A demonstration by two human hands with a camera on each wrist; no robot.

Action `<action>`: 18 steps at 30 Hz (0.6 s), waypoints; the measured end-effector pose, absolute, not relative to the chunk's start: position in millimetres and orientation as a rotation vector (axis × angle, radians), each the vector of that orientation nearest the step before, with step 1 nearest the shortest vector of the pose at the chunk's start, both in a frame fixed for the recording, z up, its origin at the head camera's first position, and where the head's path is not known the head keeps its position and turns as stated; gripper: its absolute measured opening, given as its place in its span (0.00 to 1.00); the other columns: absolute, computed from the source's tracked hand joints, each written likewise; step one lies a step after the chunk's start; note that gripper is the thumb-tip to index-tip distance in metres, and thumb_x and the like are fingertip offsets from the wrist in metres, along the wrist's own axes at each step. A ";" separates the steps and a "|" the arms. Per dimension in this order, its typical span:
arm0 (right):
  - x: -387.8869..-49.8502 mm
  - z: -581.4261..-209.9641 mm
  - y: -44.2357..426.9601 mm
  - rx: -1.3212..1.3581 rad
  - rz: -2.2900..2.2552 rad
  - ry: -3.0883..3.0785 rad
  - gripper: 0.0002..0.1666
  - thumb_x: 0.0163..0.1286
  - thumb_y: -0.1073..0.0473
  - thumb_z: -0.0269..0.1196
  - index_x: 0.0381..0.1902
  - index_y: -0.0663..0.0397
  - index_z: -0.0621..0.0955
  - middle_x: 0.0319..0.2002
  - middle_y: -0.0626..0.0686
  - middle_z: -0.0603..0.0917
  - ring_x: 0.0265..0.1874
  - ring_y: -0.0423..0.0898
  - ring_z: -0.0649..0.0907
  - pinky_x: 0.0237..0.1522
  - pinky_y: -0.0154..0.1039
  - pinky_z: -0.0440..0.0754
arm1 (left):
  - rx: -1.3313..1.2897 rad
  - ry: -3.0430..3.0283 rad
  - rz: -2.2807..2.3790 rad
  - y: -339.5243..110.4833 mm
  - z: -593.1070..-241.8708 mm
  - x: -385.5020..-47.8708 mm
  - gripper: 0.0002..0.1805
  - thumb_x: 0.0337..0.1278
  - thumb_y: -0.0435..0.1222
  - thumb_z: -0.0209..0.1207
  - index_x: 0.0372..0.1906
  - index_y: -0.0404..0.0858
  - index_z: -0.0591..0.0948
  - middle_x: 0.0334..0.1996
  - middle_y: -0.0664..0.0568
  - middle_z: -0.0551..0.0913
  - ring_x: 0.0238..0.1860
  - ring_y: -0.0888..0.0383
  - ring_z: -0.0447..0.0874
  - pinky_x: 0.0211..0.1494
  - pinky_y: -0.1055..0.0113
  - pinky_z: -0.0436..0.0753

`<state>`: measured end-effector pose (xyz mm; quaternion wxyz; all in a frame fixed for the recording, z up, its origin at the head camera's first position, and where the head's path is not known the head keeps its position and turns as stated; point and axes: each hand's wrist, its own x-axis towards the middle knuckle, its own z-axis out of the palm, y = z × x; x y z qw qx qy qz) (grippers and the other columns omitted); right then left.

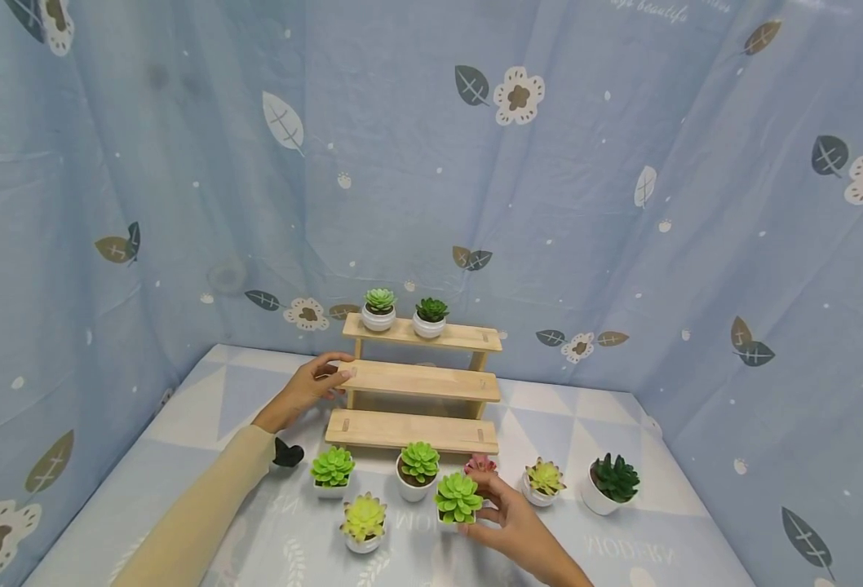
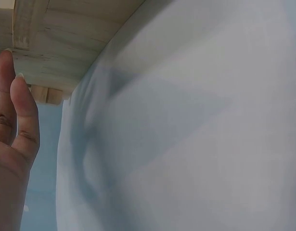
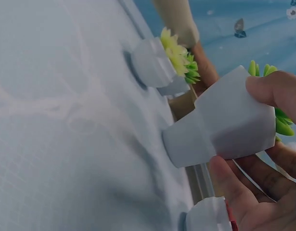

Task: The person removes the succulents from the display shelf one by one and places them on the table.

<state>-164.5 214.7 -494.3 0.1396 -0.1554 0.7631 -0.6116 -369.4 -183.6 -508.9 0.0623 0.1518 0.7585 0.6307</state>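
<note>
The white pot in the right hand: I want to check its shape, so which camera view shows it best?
The right wrist view: the white pot appears large and side-on there, held by the right hand. The head view shows it small, mostly hidden beneath green leaves; the left wrist view doesn't show it.

I count nine plants (image 1: 365,515): four lighter green, two dark green, two yellow and one pink. I count nine pots (image 1: 414,492) too, one stand (image 1: 420,380) with three shelves, one black object (image 1: 289,453), and two hands, my left hand (image 1: 312,385) and right hand (image 1: 508,522).
</note>
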 end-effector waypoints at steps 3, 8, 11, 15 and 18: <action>-162.8 -496.7 214.0 -0.446 -1.756 2.204 0.38 0.67 0.59 0.74 0.70 0.59 0.71 0.63 0.58 0.76 0.60 0.48 0.79 0.58 0.39 0.81 | 0.461 2.292 1.908 -183.6 -509.5 -369.6 0.29 0.69 0.54 0.63 0.71 0.54 0.74 0.55 0.40 0.79 0.53 0.34 0.82 0.54 0.40 0.81; -162.4 -501.7 213.9 -0.415 -1.755 2.175 0.37 0.68 0.58 0.73 0.70 0.60 0.70 0.63 0.57 0.76 0.62 0.50 0.78 0.58 0.38 0.81 | 0.460 2.290 1.911 -183.7 -509.9 -369.8 0.29 0.69 0.55 0.64 0.70 0.54 0.74 0.55 0.40 0.79 0.53 0.34 0.82 0.54 0.41 0.82; -162.7 -506.2 214.5 -0.401 -1.752 2.161 0.38 0.69 0.58 0.73 0.71 0.61 0.69 0.63 0.58 0.76 0.62 0.51 0.78 0.58 0.39 0.81 | 0.462 2.294 1.912 -183.6 -509.7 -369.6 0.29 0.69 0.55 0.64 0.70 0.54 0.74 0.55 0.40 0.79 0.53 0.34 0.82 0.54 0.40 0.81; -163.3 -512.8 215.1 -0.384 -1.737 2.149 0.39 0.70 0.58 0.72 0.72 0.62 0.68 0.64 0.58 0.76 0.63 0.54 0.79 0.58 0.39 0.81 | 0.466 2.292 1.915 -183.3 -509.5 -369.2 0.29 0.69 0.54 0.64 0.71 0.54 0.74 0.55 0.40 0.79 0.53 0.33 0.82 0.54 0.40 0.81; -163.8 -516.9 214.9 -0.358 -1.730 2.133 0.38 0.70 0.57 0.71 0.72 0.62 0.68 0.65 0.57 0.76 0.63 0.54 0.78 0.59 0.41 0.81 | 0.468 2.288 1.917 -183.1 -509.6 -368.9 0.29 0.69 0.54 0.63 0.71 0.53 0.74 0.55 0.40 0.79 0.53 0.32 0.81 0.54 0.40 0.81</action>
